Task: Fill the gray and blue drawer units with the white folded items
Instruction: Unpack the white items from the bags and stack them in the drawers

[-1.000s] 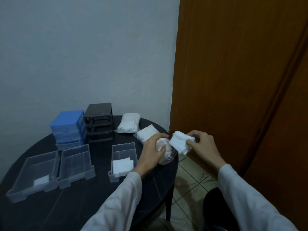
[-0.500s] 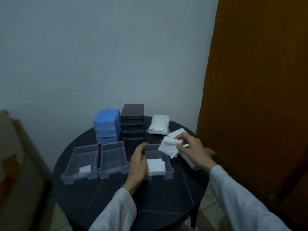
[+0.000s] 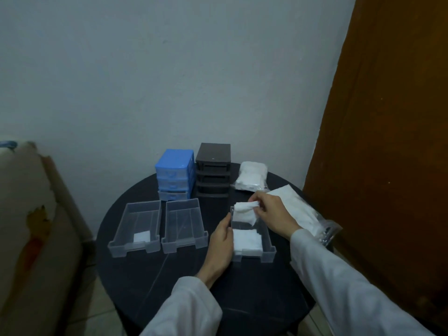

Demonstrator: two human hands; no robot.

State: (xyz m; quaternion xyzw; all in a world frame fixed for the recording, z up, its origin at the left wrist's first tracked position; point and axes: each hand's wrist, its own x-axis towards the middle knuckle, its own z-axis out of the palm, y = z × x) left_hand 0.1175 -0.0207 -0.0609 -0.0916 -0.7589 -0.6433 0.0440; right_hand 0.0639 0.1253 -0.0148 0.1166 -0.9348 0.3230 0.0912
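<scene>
My right hand point(image 3: 271, 215) pinches a white folded item point(image 3: 245, 212) over the far end of the right clear drawer point(image 3: 266, 241), which already holds a folded stack point(image 3: 247, 241), while my left hand point(image 3: 221, 241), fingers mostly straight, seems to rest against that drawer's left wall, blue unit point(image 3: 175, 174) and gray unit point(image 3: 212, 169) behind.

Looks like a room at home: small round black table point(image 3: 169, 287) in a corner, painted wall point(image 3: 169, 81), wooden door point(image 3: 388, 141), tiled floor point(image 3: 97, 311).
</scene>
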